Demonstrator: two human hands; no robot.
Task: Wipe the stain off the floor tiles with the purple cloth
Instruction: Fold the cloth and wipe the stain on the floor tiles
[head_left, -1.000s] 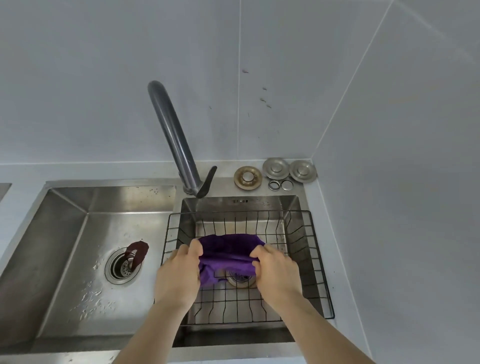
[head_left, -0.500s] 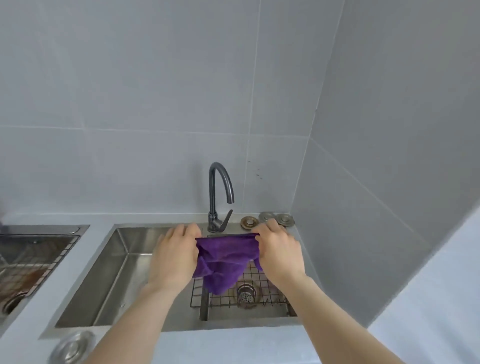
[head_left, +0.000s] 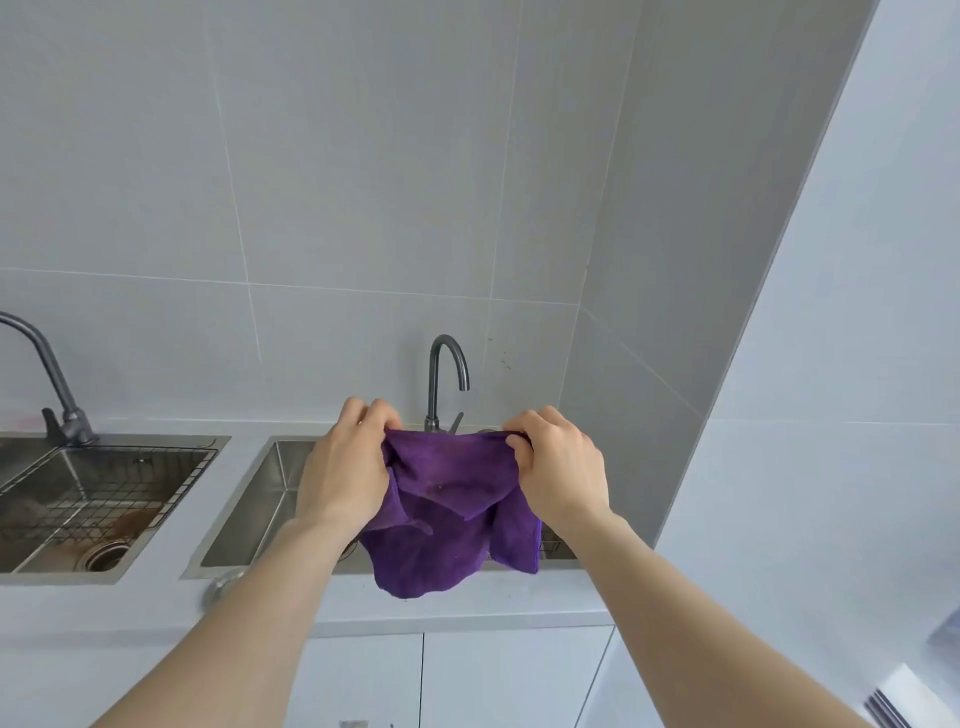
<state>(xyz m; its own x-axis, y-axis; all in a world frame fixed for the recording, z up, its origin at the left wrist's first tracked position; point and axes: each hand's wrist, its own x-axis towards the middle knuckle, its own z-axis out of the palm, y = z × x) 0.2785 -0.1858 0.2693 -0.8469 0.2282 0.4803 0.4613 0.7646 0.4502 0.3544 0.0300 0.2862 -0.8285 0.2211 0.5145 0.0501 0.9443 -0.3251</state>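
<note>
Cloth (head_left: 447, 519), purple, is held up in front of the sink (head_left: 260, 499). Its top edge is pinched by the left hand (head_left: 345, 467) and right hand (head_left: 561, 467), both closed on it.

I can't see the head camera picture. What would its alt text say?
Two bare hands, left hand and right hand, hold a purple cloth stretched between them by its top edge, hanging in front of a steel sink with a dark curved tap. A second sink with a wire rack sits at left on the pale countertop, against grey wall tiles.
</note>
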